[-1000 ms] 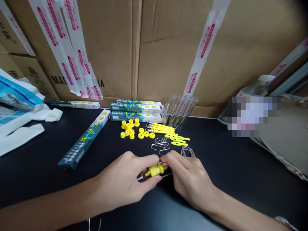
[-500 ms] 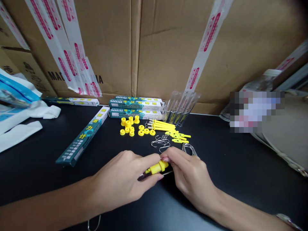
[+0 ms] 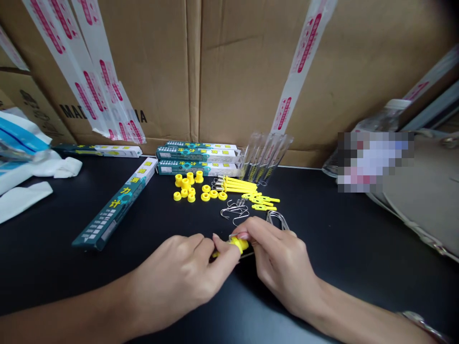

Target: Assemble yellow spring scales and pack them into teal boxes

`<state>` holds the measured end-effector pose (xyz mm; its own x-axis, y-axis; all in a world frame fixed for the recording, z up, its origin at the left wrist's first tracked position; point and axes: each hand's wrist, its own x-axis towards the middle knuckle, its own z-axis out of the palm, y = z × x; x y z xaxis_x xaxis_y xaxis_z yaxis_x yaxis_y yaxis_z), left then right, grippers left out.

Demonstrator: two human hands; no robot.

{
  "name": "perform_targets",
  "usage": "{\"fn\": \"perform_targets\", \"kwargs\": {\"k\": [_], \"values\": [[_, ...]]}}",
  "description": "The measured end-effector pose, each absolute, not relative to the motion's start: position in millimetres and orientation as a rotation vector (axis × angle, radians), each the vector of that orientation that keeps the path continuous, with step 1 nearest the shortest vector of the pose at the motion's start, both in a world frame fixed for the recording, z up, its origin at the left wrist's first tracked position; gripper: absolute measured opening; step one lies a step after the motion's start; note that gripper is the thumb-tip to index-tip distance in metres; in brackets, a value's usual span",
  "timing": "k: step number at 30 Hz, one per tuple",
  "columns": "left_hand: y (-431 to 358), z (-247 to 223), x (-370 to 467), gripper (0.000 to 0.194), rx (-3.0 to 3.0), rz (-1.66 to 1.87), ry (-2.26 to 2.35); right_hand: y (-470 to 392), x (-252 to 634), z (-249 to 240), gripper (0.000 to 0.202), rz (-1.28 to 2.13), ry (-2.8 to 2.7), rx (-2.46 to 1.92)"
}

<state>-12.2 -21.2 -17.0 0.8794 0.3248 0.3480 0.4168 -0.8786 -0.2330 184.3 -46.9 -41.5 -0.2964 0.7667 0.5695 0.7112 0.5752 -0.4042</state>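
Observation:
My left hand is closed, thumb and fingers gripping a yellow plastic fitting. The fingers cover much of it. My right hand pinches a bent metal wire against the fitting's upper side; part of the wire shows beneath too. Just beyond the hands lie metal S-hooks, and bent wire loops are beside my right hand. Past these are small yellow collars and rings, yellow rods with metal ends and flat yellow pieces.
Clear tubes lean at the back by stacked green-and-white boxes. Another such box lies at left, near white-and-blue packaging. A clear bottle and a beige bag are at right. Large cardboard stands behind.
My left thumb has shifted to the near, upper side of the yellow fitting. The bent wire now shows above it. The view has moved slightly, shifting the background left.

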Motion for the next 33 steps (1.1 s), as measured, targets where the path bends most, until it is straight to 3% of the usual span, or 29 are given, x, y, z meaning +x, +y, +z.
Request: {"fn": "perform_targets", "kwargs": {"k": [6, 17, 33], "values": [[-32, -8, -10, 0.049, -2.500, -0.418, -0.442, -48, 185, -43, 0.031, 0.098, -2.029, -1.127], [-38, -6, -12, 0.017, -2.398, -0.498, -0.371, -44, 186, -44, 0.031, 0.023, -2.063, -1.038], [-44, -7, -13, 0.009, -2.316, -0.432, -0.312, -44, 188, -45, 0.024, 0.167, -2.097, -0.969]]}}
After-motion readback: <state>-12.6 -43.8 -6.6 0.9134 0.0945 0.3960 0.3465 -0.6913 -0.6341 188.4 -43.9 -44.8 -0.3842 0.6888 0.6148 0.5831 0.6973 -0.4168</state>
